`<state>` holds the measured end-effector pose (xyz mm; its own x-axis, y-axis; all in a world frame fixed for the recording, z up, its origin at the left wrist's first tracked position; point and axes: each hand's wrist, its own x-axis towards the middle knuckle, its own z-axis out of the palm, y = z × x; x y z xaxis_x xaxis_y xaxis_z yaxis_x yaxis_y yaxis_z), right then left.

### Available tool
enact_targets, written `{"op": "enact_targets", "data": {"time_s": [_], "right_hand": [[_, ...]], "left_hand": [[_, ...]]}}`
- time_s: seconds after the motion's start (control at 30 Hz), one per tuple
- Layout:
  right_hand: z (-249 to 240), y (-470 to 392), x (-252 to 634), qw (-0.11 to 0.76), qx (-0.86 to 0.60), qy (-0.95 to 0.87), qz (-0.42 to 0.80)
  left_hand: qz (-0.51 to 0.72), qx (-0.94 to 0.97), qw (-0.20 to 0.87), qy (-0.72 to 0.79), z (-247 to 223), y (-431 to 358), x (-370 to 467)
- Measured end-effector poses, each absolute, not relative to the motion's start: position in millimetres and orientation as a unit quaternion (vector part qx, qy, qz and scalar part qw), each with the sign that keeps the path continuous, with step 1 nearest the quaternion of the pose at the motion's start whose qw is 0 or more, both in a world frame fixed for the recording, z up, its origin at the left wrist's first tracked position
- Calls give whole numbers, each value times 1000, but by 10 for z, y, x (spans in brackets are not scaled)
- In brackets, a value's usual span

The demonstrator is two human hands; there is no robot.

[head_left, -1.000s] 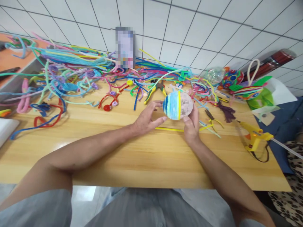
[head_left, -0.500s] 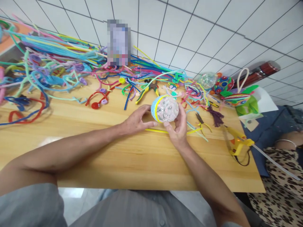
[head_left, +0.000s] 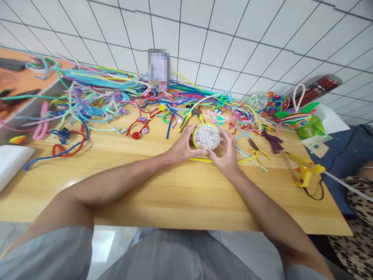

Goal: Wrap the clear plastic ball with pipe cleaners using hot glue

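Observation:
Between my two hands is a clear plastic ball (head_left: pixel 208 137) with a yellow pipe cleaner band around its left side. My left hand (head_left: pixel 184 146) grips it from the left, thumb along the lower edge. On the other side, the fingers of my right hand (head_left: pixel 225 153) curve round the ball, with the thumb at its bottom. Below, a yellow pipe cleaner (head_left: pixel 201 160) lies on the table and passes behind my right hand. Just beyond the ball rest yellow-and-green handled pliers (head_left: pixel 190 117). To the right lie smaller pliers (head_left: pixel 256 149) with yellow handles.
Tangled pipe cleaners (head_left: pixel 99 109) spread along the back of the wooden table (head_left: pixel 163 194). A yellow glue gun (head_left: pixel 305 171) sits at the right, near a purple tassel (head_left: pixel 272 142). Another clear ball (head_left: pixel 258 101) and a decorated ball (head_left: pixel 277 104) stand by the wall. A person in leopard print (head_left: pixel 349 241) is at the right.
The ball has turned in my hands, so its light-blue wrapped side no longer shows. My left hand now grips it more closely. The view has shifted left, showing a white object and the tray.

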<state>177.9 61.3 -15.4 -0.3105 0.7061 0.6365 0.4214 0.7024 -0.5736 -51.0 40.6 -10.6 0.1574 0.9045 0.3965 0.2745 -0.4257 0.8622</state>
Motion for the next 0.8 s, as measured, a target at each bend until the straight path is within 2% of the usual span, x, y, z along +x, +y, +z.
{"op": "enact_targets", "data": {"time_s": [0.17, 0.4, 0.6, 0.8], "right_hand": [[-88, 594, 1738, 458, -342, -816, 90], [-90, 503, 1854, 446, -363, -798, 181], [-83, 499, 1919, 393, -385, -816, 179], [-80, 484, 1963, 386, -387, -816, 191]], "left_hand": [[499, 660, 365, 427, -152, 432, -503], [510, 677, 326, 418, -138, 416, -480], [511, 681, 321, 415, -109, 381, -469], [522, 692, 309, 392, -67, 360, -482]]}}
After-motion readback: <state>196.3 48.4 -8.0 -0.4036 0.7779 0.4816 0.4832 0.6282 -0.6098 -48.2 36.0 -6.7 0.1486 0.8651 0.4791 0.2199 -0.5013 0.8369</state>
